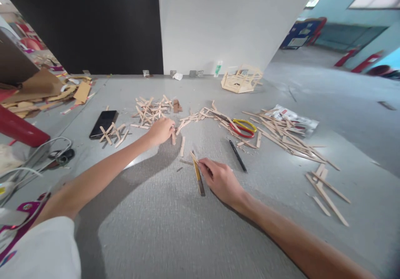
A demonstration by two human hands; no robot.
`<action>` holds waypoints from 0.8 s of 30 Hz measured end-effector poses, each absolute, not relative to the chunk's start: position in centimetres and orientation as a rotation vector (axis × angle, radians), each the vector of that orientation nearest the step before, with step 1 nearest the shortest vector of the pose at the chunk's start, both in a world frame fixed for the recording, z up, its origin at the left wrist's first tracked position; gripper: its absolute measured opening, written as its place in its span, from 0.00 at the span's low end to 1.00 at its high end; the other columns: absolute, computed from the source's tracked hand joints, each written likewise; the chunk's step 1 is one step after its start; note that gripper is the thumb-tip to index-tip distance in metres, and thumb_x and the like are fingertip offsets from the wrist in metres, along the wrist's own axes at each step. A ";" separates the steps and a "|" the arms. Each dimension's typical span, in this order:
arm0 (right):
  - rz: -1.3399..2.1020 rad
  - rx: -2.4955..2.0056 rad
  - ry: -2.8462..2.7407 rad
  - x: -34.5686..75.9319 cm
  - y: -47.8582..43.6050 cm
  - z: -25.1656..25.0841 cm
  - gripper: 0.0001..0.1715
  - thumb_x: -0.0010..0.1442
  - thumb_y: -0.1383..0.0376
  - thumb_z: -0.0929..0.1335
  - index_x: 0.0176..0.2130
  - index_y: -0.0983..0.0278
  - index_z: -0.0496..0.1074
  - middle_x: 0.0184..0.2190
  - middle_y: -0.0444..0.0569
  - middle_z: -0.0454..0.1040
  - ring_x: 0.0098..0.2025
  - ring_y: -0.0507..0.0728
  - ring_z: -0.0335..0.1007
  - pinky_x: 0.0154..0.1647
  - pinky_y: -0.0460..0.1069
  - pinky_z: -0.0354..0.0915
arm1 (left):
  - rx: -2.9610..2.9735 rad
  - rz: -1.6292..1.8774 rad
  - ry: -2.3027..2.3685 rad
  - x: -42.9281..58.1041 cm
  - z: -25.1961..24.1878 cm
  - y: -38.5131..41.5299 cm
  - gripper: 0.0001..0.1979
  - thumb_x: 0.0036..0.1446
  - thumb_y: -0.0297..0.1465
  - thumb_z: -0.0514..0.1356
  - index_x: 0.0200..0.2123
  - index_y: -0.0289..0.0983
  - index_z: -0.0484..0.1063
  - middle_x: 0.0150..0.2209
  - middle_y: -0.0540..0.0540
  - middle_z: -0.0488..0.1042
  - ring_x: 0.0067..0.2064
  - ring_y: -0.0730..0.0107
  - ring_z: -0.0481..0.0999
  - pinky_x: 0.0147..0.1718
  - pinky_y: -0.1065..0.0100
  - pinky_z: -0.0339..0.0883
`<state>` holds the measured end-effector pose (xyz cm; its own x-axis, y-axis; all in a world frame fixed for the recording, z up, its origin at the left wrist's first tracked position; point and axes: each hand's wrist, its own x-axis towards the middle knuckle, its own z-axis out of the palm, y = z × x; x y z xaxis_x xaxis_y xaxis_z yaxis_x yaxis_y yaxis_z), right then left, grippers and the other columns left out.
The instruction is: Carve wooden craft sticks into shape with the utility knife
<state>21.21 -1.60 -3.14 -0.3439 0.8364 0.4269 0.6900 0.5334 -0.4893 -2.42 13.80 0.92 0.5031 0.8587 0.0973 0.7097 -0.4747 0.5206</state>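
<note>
My left hand [161,131] reaches over the grey surface, its fingers closed at a short wooden stick [173,138] that points down beneath them. Beyond that hand lies a loose heap of cut wooden sticks [151,109]. A separate short stick piece [182,146] rests between my two hands. My right hand [221,181] is low over the surface in a pinch, with a thin pale stick [194,157] at its fingertips. Just left of these fingers is a narrow dark and yellow strip-like tool [198,176], whose exact kind I cannot make out.
Red-and-yellow-handled scissors [245,128] and a black pen [238,155] lie right of centre. Long sticks [287,137] spread farther right beside a plastic packet [308,122]. A stick-built frame [240,81] and glue bottle [218,69] stand behind. A phone [104,124] lies left, near cables [62,147].
</note>
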 end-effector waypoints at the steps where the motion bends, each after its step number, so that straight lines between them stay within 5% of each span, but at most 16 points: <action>1: 0.295 -1.232 -2.126 21.2 -1.6 -3.2 0.18 0.74 0.63 0.57 0.38 0.63 0.72 0.25 0.46 0.74 0.24 0.54 0.68 0.27 0.47 0.60 | 2.346 0.479 1.333 -2.2 0.8 14.1 0.09 0.62 0.30 0.59 0.32 0.33 0.77 0.33 0.37 0.76 0.40 0.54 0.75 0.44 0.57 0.66; 7: 0.327 -1.242 -2.125 21.2 -1.4 -3.4 0.18 0.74 0.62 0.57 0.38 0.62 0.72 0.26 0.47 0.75 0.25 0.55 0.69 0.28 0.48 0.60 | 2.392 0.485 1.442 -0.8 0.2 14.9 0.07 0.58 0.32 0.66 0.30 0.34 0.76 0.37 0.38 0.77 0.42 0.54 0.75 0.43 0.58 0.68; 13: 0.360 -1.270 -2.063 21.2 -1.4 -3.2 0.18 0.73 0.62 0.57 0.40 0.62 0.72 0.27 0.48 0.76 0.26 0.56 0.71 0.29 0.49 0.62 | 2.316 0.526 1.429 -0.2 0.0 14.1 0.09 0.53 0.22 0.62 0.23 0.35 0.71 0.30 0.41 0.76 0.38 0.57 0.75 0.42 0.59 0.69; 16: 0.395 -1.316 -1.878 21.6 -1.0 -2.6 0.15 0.72 0.62 0.59 0.43 0.63 0.73 0.25 0.47 0.73 0.26 0.55 0.69 0.28 0.48 0.62 | 2.228 0.605 1.422 -0.3 0.7 12.2 0.07 0.57 0.22 0.58 0.28 0.36 0.69 0.32 0.42 0.77 0.38 0.59 0.76 0.40 0.60 0.70; 21: 0.644 -1.250 -1.525 22.6 -0.2 0.4 0.12 0.69 0.59 0.64 0.45 0.63 0.73 0.28 0.45 0.69 0.23 0.52 0.62 0.23 0.46 0.59 | 2.038 0.603 1.211 -0.4 4.1 8.0 0.05 0.65 0.27 0.56 0.34 0.37 0.65 0.33 0.45 0.79 0.32 0.70 0.78 0.30 0.71 0.68; 24: 0.791 -1.134 -1.454 22.8 -0.1 2.6 0.12 0.66 0.57 0.69 0.44 0.63 0.73 0.29 0.45 0.70 0.23 0.51 0.61 0.23 0.46 0.60 | 1.666 0.571 1.037 -0.2 6.3 6.0 0.04 0.66 0.27 0.55 0.35 0.36 0.64 0.33 0.43 0.79 0.29 0.73 0.74 0.21 0.74 0.59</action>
